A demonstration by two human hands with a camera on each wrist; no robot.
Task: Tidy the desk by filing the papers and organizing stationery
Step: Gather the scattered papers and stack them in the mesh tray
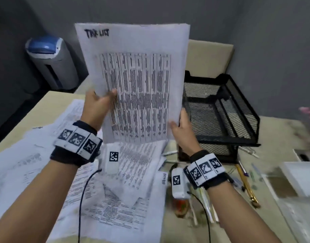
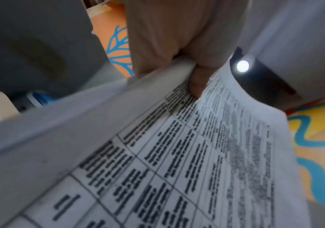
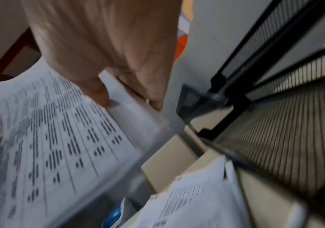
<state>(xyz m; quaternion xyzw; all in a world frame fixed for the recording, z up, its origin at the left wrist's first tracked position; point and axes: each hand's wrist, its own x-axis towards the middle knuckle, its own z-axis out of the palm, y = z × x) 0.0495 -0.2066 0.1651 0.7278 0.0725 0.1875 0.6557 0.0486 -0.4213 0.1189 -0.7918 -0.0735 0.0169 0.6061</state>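
Note:
I hold a printed sheet with a table and a handwritten heading [image 1: 136, 81] upright above the desk. My left hand [image 1: 100, 104] pinches its left edge, thumb on the front; the left wrist view shows the thumb [image 2: 197, 83] pressed on the sheet [image 2: 177, 154]. My right hand [image 1: 181, 127] pinches the lower right corner, and its fingers [image 3: 99, 92] curl round the sheet [image 3: 60, 138] in the right wrist view. Loose printed papers [image 1: 115, 181] lie spread on the desk below. A black mesh paper tray [image 1: 220, 109] stands just right of the sheet.
Pens and pencils [image 1: 245, 181] lie scattered on the desk in front of the tray. A white box [image 1: 301, 176] sits at the right edge. A grey bin with a blue lid [image 1: 50, 62] stands on the floor behind the desk's left corner. Grey walls close the back.

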